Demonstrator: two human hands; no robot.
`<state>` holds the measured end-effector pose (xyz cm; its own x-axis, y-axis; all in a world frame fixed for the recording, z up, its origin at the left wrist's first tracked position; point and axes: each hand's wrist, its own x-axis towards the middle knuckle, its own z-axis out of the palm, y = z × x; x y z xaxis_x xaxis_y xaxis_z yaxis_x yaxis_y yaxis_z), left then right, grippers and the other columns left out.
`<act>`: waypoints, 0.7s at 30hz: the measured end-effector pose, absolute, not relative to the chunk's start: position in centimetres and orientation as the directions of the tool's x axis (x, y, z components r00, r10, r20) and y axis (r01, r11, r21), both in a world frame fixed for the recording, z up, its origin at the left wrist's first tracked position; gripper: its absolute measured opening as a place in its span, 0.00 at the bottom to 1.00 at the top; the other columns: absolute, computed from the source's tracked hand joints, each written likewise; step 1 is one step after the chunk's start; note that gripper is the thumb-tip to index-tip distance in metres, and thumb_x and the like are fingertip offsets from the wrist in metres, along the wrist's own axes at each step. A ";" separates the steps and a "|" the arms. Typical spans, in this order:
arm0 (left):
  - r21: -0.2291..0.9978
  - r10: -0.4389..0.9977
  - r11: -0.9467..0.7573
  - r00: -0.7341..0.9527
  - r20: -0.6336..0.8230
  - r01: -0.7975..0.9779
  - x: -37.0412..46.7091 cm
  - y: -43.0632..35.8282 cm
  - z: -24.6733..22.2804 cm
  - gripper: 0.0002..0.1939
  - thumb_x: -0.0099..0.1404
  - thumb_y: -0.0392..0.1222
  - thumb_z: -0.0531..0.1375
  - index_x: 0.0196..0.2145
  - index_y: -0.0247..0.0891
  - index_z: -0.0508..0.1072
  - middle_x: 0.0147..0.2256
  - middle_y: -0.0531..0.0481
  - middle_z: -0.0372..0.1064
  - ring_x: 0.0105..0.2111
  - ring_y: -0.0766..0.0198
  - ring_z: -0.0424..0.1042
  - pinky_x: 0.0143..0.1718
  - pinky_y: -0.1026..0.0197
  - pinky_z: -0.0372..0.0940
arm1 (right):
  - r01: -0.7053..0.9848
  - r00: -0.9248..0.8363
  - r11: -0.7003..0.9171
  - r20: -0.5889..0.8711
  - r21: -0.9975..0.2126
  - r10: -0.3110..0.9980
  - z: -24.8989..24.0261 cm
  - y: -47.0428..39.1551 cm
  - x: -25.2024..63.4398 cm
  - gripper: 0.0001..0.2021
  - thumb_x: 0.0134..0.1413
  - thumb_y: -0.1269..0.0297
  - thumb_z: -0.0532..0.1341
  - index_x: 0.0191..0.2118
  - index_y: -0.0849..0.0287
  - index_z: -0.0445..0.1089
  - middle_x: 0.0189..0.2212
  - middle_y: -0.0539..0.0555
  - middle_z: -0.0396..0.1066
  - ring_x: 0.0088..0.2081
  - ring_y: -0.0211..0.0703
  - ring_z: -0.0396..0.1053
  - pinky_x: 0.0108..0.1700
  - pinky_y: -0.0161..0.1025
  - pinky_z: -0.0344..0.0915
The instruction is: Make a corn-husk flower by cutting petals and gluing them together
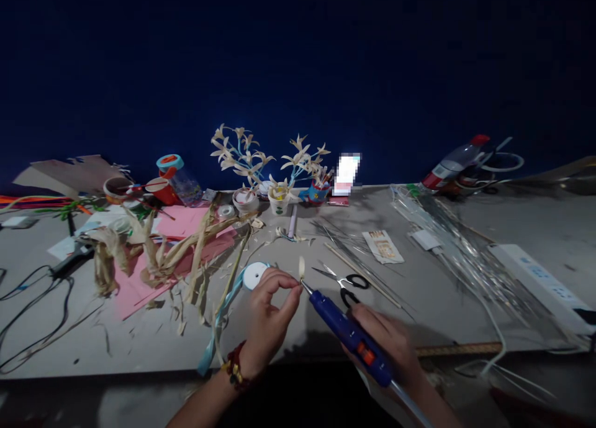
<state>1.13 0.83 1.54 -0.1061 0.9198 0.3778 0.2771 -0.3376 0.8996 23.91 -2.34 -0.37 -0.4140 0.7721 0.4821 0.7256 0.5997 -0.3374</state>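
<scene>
My left hand point(274, 304) has thumb and forefinger pinched at the base of a small cream petal point(302, 268), which stands upright above the fingertips. In my right hand point(391, 341) is a blue glue gun point(347, 328) with an orange switch. Its metal tip meets or nearly meets the petal's base; I cannot tell whether they touch. Black-handled scissors point(347, 284) lie open just beyond the glue gun. A white spool point(255, 275) with light blue ribbon point(218, 328) is beside my left hand, partly covered by it.
Dried husks point(158, 260) lie over pink paper point(135, 294) on the left. Behind stand cream flowers point(237, 151) in a white cup point(279, 203) and a lit phone point(346, 174). Wires point(470, 260), a power strip point(540, 282) and a tilted bottle point(454, 164) occupy the right.
</scene>
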 end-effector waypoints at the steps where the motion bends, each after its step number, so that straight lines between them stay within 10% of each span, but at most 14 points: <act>1: 0.901 0.921 -0.335 -0.106 0.375 0.276 1.1 0.8 1.5 0.07 0.67 0.39 0.62 0.30 0.40 0.73 0.29 0.50 0.73 0.34 0.60 0.71 0.41 0.57 0.65 | 0.727 -0.413 0.596 0.478 -0.340 0.776 -0.5 -2.4 24.0 0.09 0.59 0.68 0.55 0.43 0.57 0.69 0.33 0.58 0.78 0.32 0.49 0.78 0.34 0.40 0.73; 15: 0.940 0.947 -0.297 -0.077 0.313 0.167 0.8 0.7 0.8 0.06 0.67 0.39 0.63 0.31 0.40 0.73 0.31 0.50 0.71 0.36 0.60 0.71 0.42 0.57 0.65 | 0.765 -0.326 0.519 0.466 -0.382 0.823 -1.1 -1.8 25.3 0.14 0.58 0.69 0.58 0.50 0.56 0.71 0.39 0.58 0.79 0.38 0.52 0.79 0.37 0.41 0.75; 21: 0.981 0.976 -0.189 -0.100 0.193 0.048 0.0 0.6 -0.9 0.06 0.64 0.43 0.67 0.31 0.41 0.75 0.33 0.50 0.71 0.38 0.60 0.71 0.42 0.60 0.66 | 0.964 -0.173 0.226 0.317 -0.138 0.932 -1.3 0.3 30.1 0.16 0.51 0.72 0.59 0.47 0.58 0.71 0.44 0.59 0.77 0.37 0.52 0.78 0.33 0.40 0.71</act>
